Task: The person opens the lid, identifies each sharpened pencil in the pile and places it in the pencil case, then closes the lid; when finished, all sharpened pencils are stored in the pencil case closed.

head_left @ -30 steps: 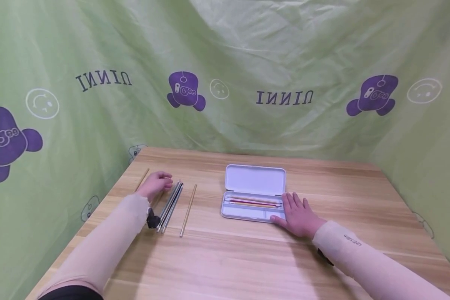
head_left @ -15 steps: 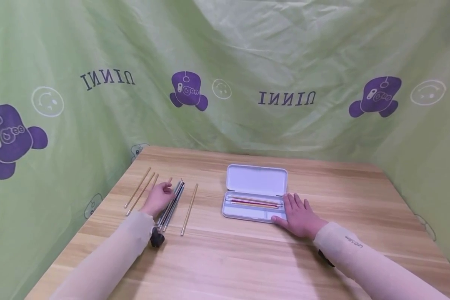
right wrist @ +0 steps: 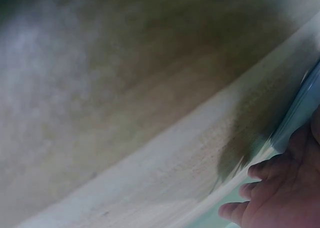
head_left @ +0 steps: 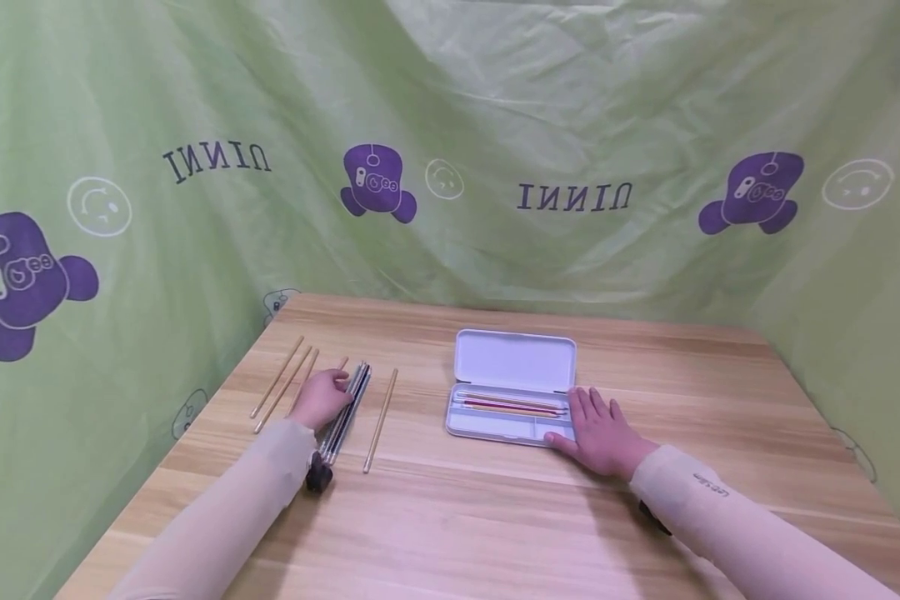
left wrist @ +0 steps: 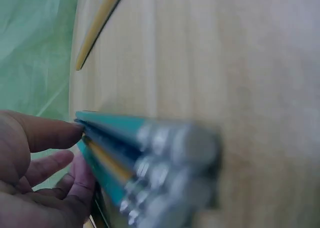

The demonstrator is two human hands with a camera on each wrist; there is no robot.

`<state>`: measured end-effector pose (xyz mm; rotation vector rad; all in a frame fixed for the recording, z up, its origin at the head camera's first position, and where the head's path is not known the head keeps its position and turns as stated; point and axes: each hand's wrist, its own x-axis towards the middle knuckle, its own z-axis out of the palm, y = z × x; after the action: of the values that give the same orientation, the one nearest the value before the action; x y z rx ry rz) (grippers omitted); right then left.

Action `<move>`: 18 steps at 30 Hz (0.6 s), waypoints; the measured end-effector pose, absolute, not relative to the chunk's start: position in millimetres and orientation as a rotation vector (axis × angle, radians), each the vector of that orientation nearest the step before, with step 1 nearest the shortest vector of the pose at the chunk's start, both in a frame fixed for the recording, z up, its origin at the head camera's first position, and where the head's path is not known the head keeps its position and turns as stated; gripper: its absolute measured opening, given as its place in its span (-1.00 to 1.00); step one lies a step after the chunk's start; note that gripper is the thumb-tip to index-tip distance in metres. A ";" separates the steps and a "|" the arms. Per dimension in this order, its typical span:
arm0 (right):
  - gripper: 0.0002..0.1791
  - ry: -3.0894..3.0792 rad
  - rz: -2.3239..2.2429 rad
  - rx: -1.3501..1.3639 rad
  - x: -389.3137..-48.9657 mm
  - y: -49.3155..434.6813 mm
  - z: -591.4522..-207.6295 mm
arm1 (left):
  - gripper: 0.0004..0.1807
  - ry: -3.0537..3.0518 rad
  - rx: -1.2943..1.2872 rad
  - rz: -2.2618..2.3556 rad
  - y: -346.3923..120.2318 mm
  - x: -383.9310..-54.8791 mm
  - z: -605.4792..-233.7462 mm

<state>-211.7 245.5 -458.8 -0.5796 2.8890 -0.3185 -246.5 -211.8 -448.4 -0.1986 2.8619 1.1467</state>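
Note:
My left hand [head_left: 321, 400] is at a bundle of dark and teal pencils [head_left: 337, 437] on the left of the table. In the left wrist view, its fingers [left wrist: 55, 134] pinch the bundle beyond the blurred silver ends of the pencils, with a yellow one among them. My right hand [head_left: 598, 433] lies with straight fingers over the right end of an open white pencil case [head_left: 487, 427], thumb at its front edge. Several pencils [head_left: 510, 407], one of them red, lie in the case's long rear compartment. The right wrist view shows only that hand's fingertips [right wrist: 257, 170] and the case's edge.
Several natural-wood pencils [head_left: 277, 379] lie left of the bundle, one partly behind my left hand. Another wooden pencil [head_left: 380, 422] lies between the bundle and the case. A green printed curtain [head_left: 480, 267] encloses the wooden table [head_left: 450, 517] at the back and sides.
My left hand has moved right, from over the wooden pencils onto the dark bundle, uncovering those pencils. The bundle's pencils now lie closer together. My right hand has stayed on the case.

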 end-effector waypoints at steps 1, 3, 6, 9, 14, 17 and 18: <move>0.14 2.886 -0.320 -0.578 -211.0 245.2 -457.8 | -0.47 2.847 -0.215 1.153 -211.1 -247.1 -448.2; 0.14 2.882 -0.320 -0.574 -210.1 245.3 -456.7 | -0.48 2.826 -0.225 1.160 -210.4 -248.6 -447.8; 0.14 2.887 -0.328 -0.581 -209.3 245.5 -456.1 | -0.53 2.829 -0.188 1.174 -211.7 -250.7 -447.3; 0.14 2.895 -0.350 -0.599 -208.7 244.9 -455.4 | -0.60 2.841 -0.154 1.200 -216.3 -251.3 -447.9; 0.11 2.896 -0.363 -0.628 -208.1 243.2 -455.5 | -0.61 2.819 -0.147 1.269 -223.0 -250.6 -444.3; 0.09 2.901 -0.335 -0.612 -207.2 242.5 -454.2 | -0.58 2.773 -0.145 1.337 -223.9 -251.4 -437.5; 0.08 2.902 -0.325 -0.606 -206.9 242.3 -453.8 | -0.57 2.755 -0.154 1.358 -223.6 -252.0 -435.2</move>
<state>-206.9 242.3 -453.8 -0.6062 2.9023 -0.3251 -252.0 -223.6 -435.2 -0.1544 2.7554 1.3576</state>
